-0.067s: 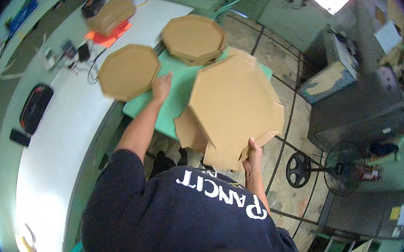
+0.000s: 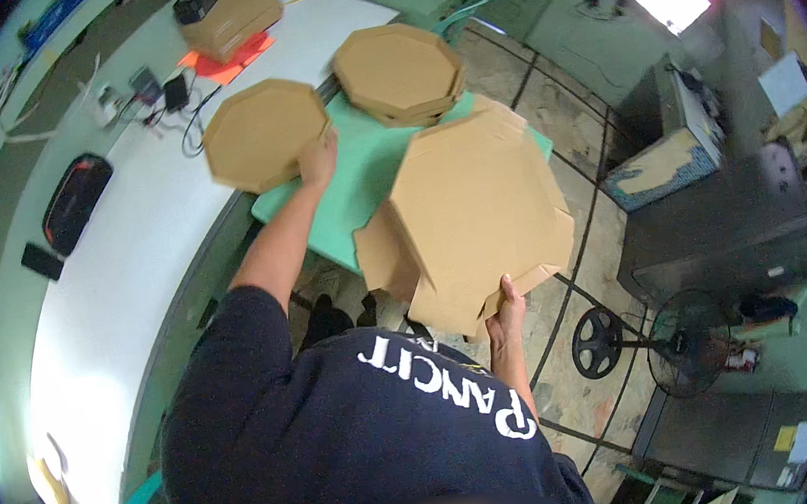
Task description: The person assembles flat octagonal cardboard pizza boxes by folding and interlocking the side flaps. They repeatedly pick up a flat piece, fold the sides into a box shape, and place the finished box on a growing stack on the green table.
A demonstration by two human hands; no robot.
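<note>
Fingers (image 2: 507, 285) of the right hand (image 2: 507, 320) are closed on the large cardboard piece (image 2: 479, 207), the thumb on top of its near flap and the rest hidden beneath, probably to steady the overhanging side. This piece lies across the right part of the green surface (image 2: 352, 163), its folded flaps jutting past the near and right edges. At the left, the octagonal cardboard piece (image 2: 266, 133) spans the gap between the green surface's far left corner and the right edge of the white surface (image 2: 128, 306). The left hand (image 2: 318, 162) is at its near right rim, perhaps because the rim gives an easy hold; blur hides how far those fingers are open or whether they grip. Beyond, the octagonal stack (image 2: 398, 69) sits at the green surface's far edge, seemingly nested to save room. At the white surface's far end, a brown box (image 2: 234, 23) stands on an orange-red sheet (image 2: 229, 64), with a black device (image 2: 197, 0) on top.
</note>
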